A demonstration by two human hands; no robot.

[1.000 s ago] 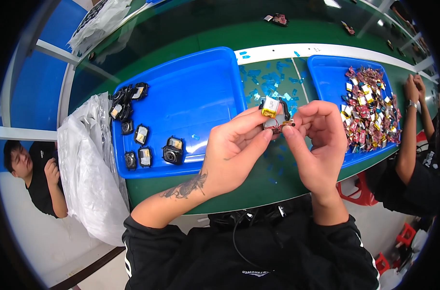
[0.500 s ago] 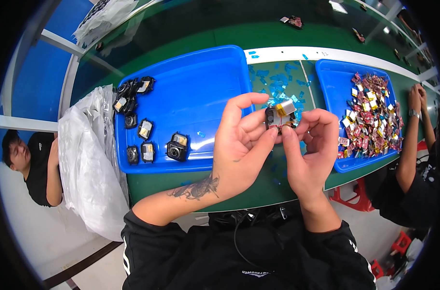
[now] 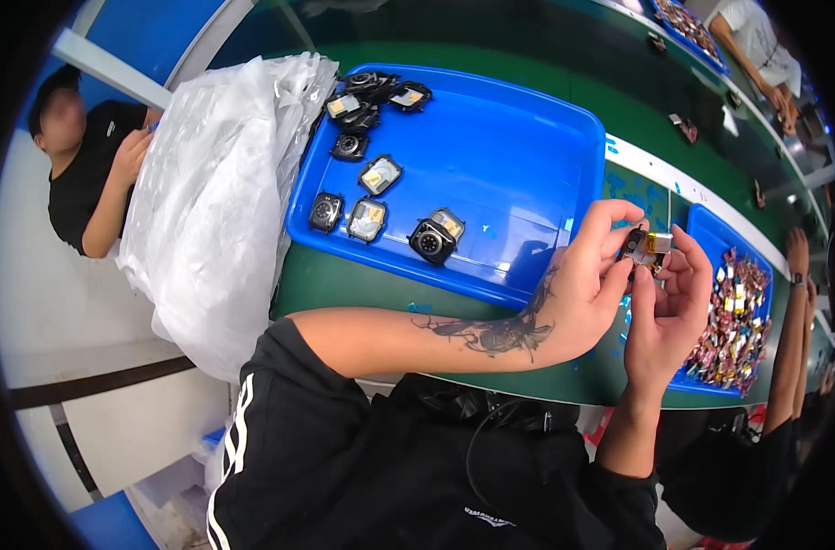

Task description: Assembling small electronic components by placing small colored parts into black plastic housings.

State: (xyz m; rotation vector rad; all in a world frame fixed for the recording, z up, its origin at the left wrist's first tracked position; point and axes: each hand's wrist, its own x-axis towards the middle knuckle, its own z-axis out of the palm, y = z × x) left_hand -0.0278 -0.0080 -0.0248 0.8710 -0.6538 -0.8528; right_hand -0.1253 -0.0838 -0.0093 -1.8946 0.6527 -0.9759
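Our view has swung left.
Our left fingers [image 3: 610,291] and right fingers [image 3: 645,301] grasp an opened smartwatch [image 3: 634,247], battery [image 3: 659,242] exposed.

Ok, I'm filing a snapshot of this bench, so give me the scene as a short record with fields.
Left hand: holds a small opened black device
Right hand: touches the device's lower edge
Device: silver-and-yellow battery exposed
Left tray: blue, holding black watch-like cases
Right tray: blue, heaped with small reddish and silver parts
Beside left tray: white plastic sheeting
Table: green
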